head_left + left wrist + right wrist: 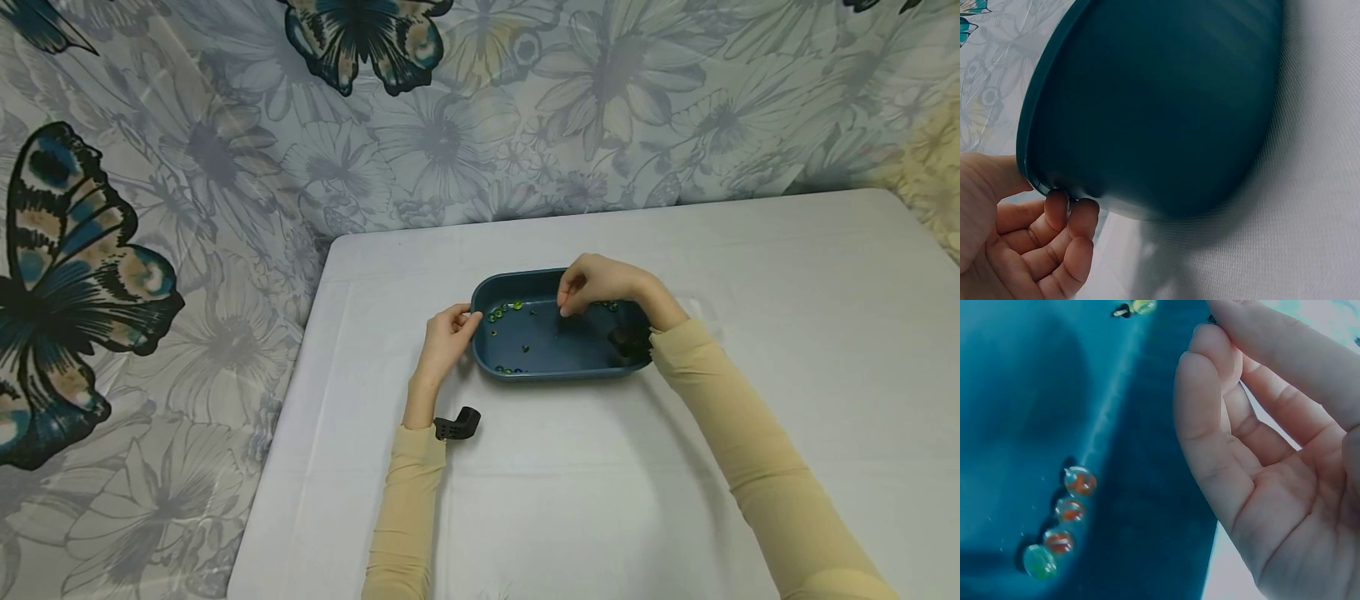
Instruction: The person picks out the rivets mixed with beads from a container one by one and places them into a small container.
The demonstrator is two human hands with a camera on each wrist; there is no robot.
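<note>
A dark blue oblong tray [558, 372] lies on the table with several glass marbles [498, 313] inside. My left hand [444, 343] pinches its left end; in the left wrist view the thumb is at the rim and curled fingers touch the outer wall. Above the tray's middle, my right hand [600, 282] has thumb and forefinger together. A small dark thing [1212, 319] shows between those fingertips, too little visible to tell its kind. The right wrist view has orange-streaked marbles [1080, 481] and a green marble [1040, 561] lined along the tray's wall.
A white cloth covers the table [540, 500]. Black wrist devices sit on both arms, the left device [459, 423] over the cloth and the right device [630, 340] over the tray. Something clear [697, 310] lies behind the right sleeve. Patterned fabric [442, 150] hangs behind.
</note>
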